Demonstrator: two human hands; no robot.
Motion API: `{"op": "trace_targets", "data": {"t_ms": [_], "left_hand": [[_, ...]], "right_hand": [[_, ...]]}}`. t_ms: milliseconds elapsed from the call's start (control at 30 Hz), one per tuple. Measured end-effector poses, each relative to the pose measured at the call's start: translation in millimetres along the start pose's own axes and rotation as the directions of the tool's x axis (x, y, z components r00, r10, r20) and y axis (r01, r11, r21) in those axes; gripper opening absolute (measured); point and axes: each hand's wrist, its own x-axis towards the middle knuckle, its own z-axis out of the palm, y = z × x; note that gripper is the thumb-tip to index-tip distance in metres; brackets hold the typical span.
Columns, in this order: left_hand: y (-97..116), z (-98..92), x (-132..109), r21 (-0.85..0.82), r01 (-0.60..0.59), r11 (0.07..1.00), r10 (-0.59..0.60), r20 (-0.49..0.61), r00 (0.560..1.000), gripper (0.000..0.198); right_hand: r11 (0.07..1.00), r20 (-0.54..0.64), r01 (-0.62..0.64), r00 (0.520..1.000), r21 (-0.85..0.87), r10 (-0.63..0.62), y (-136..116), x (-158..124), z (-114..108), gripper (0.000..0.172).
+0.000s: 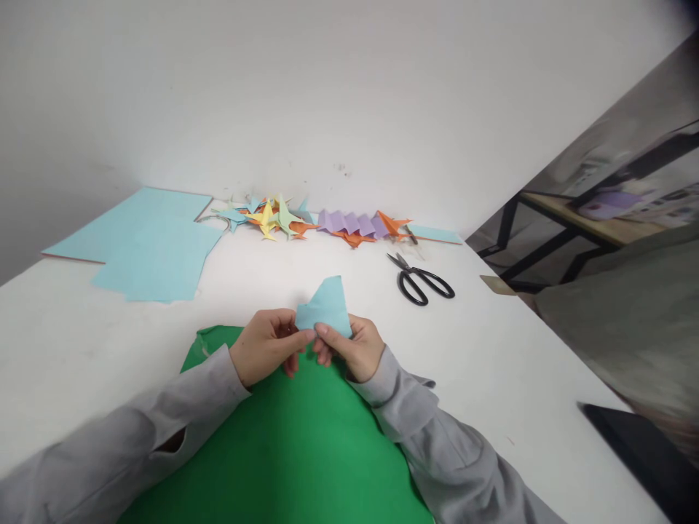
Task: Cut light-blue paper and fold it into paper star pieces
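Note:
A small folded sheet of light blue paper [326, 306] is held up between my two hands, above the front of the white table. My left hand [269, 343] pinches its lower left corner, thumb in front and fingers behind. On the lower right, my right hand [357, 343] grips the paper with its thumb pressed on the front face. Both thumbs nearly meet at the bottom edge. The paper's back side is hidden from me. Beneath the hands lies a bright green cloth [295, 444].
Black-handled scissors [418, 282] lie partly open to the right. Light blue sheets [158, 244] are spread at the back left. Folded paper figures [276, 218] and a pleated purple paper strip [352, 224] line the wall. A dark flat object [644, 458] sits at the right edge.

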Motion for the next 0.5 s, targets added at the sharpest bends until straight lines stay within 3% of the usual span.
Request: {"op": "trace_targets", "data": {"t_ms": [267,500], "left_hand": [[-3.3,-0.2,-1.4,0.021,-0.050,0.999,0.048,0.063,0.997,0.026],[-1.4,-6.6,-0.3,-0.012,-0.100,0.995,0.099,-0.018,0.995,0.033]], "right_hand": [[0.999,0.033,0.001,0.999,-0.040,0.000,-2.0,-0.5,-1.1,0.033],[0.997,0.107,-0.055,0.992,-0.057,0.060,-2.3,-0.7,-4.1,0.030]]}}
